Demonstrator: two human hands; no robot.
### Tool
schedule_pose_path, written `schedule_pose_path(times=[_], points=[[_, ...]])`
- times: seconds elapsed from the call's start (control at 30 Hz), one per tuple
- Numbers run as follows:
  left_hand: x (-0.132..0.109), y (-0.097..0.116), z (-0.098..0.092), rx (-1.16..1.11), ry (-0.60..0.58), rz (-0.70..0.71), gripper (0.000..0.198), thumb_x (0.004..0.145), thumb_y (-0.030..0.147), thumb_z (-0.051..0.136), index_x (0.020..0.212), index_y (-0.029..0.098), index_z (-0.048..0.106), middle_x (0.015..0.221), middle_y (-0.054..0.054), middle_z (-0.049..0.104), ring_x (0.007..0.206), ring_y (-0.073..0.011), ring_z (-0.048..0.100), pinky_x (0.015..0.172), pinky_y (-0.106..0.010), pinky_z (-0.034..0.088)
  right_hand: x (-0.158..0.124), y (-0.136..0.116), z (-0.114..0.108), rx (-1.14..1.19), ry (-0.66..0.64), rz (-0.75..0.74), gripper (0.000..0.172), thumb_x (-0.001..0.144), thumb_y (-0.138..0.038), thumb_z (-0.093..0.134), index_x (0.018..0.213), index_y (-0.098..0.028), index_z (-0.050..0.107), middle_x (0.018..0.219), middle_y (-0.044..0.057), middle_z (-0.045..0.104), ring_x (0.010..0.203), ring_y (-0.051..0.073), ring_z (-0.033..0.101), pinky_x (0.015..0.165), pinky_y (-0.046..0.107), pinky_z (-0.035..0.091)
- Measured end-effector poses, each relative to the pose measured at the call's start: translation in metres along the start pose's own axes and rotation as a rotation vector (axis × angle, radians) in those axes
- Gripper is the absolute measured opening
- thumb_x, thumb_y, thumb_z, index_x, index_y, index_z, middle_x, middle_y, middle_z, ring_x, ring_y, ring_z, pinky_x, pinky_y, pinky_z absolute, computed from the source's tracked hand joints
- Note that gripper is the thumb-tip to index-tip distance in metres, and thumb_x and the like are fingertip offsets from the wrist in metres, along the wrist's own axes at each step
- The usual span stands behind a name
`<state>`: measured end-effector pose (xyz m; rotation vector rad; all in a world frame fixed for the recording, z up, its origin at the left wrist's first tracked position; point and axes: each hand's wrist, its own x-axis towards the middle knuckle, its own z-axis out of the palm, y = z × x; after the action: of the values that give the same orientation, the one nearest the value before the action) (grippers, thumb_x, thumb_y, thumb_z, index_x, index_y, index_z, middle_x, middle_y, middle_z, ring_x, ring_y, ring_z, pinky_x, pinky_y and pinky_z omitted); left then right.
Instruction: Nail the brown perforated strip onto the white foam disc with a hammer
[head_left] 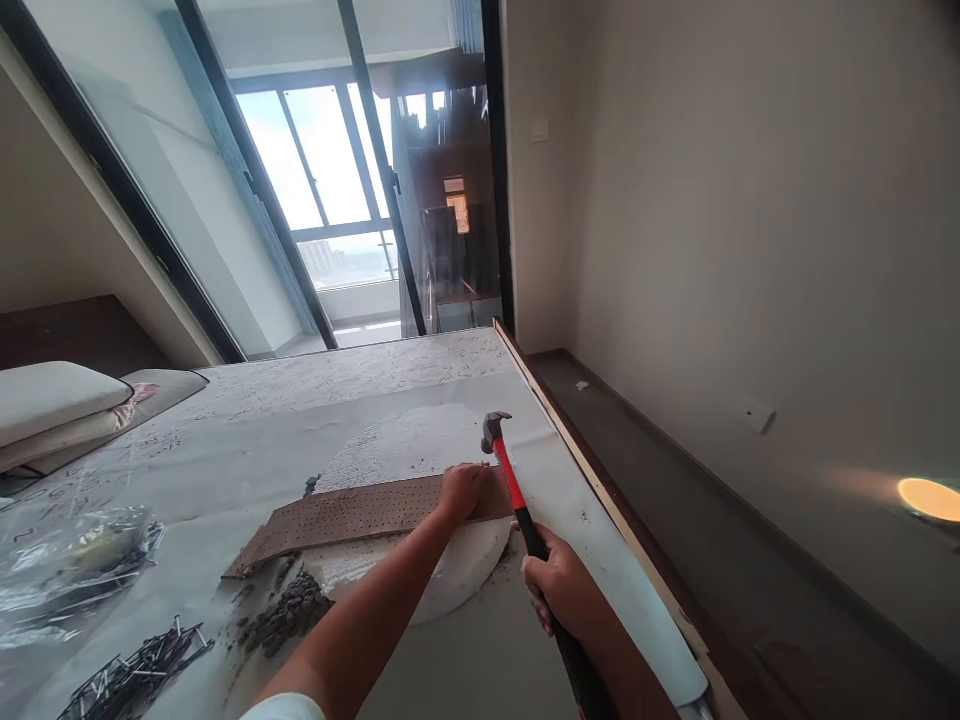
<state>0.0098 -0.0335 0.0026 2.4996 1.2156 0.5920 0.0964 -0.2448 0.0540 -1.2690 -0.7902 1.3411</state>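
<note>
My right hand [559, 580] grips a claw hammer [511, 475] by its black and red handle, the metal head raised just beyond the board's right end. On the brown perforated board [352, 515] rests my left hand [463, 490], its fingers pinched together near that end. Whatever is between the fingertips is too small to make out. The board lies across a round white foam piece [469, 570], with rough white foam [405, 440] also showing behind it. Dark crumbled grit [289, 610] is heaped by the board's left part.
A pile of loose nails [139, 675] lies at the lower left, near a clear plastic bag [75, 570] with more nails. Folded bedding [60, 405] is at the far left. A wooden edge [600, 490] borders the sheet-covered surface on the right, beside a wall [750, 250].
</note>
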Motion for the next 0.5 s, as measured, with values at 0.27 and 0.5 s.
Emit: schedule_pose_path(times=[0.27,0.5], points=[[-0.007,0.005,-0.001,0.026,0.006,0.037,0.037,0.087,0.027,0.038,0.066,0.017,0.067,0.073,-0.007,0.068,0.077,-0.0195,0.059,0.077,-0.033,0.037,-0.007,0.002,0.008,-0.169,0.021,0.024,0.052,0.065,-0.029,0.044,0.116,-0.015,0.048,0.033,-0.013,0.029,0.026,0.010,0.030,0.027,0.021,0.029],[-0.010,0.003,0.001,0.001,0.025,0.039,0.038,0.087,0.027,0.039,0.064,0.016,0.067,0.076,-0.009,0.068,0.077,-0.0209,0.059,0.080,-0.036,0.035,-0.018,0.000,0.014,-0.261,0.092,0.054,0.042,0.067,-0.026,0.046,0.107,-0.017,0.052,0.035,-0.012,0.028,0.025,0.009,0.029,0.026,0.020,0.027]])
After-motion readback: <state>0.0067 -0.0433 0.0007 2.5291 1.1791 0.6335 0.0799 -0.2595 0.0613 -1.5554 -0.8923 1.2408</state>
